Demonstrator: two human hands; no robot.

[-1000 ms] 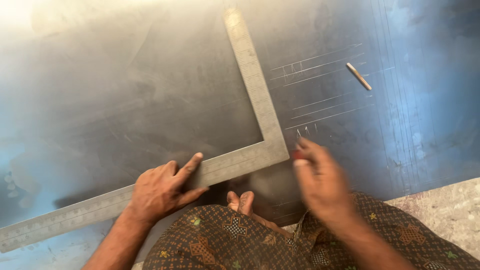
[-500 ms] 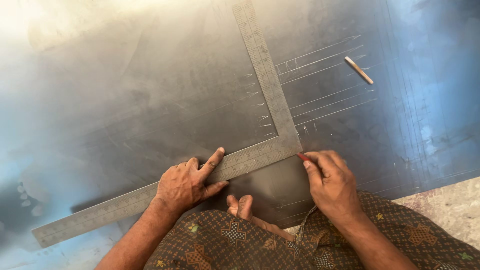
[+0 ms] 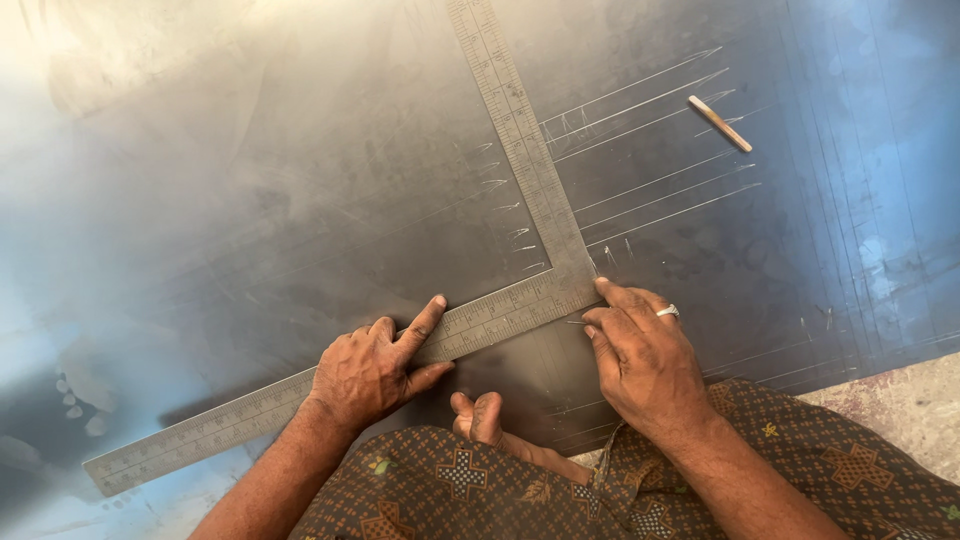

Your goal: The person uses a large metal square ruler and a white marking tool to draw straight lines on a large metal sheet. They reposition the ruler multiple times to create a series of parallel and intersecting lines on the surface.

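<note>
1. Right hand (image 3: 645, 365): fingers curled close together, pinched on a thin scriber (image 3: 577, 322). Only its tip shows, poking out leftward just under the square's corner. The forefinger tip touches the square's outer corner.
2. Left hand (image 3: 372, 370): fingers spread and pressed flat. The forefinger lies across the square's lower blade and the thumb sits beside its near edge. It grips nothing and simply pins the blade down.
3. Steel square (image 3: 520, 170): L-shaped, flat on the metal sheet (image 3: 250, 180). One blade runs from the corner up and slightly left toward the top edge of the view. The other runs from the corner down-left past the left hand.
4. Key relation: the corner sits right at the right fingertips, just up-left of that hand. The scriber tip lies at the lower blade's near edge. The right hand is the nearer one to the corner.
5. Outward: scratched lines fan to the right of the upright blade. A small stick-like piece (image 3: 719, 123) lies well apart at upper right.
6. Toes (image 3: 478, 415) rest on the sheet between the hands. Patterned cloth (image 3: 450, 490) is below.
</note>
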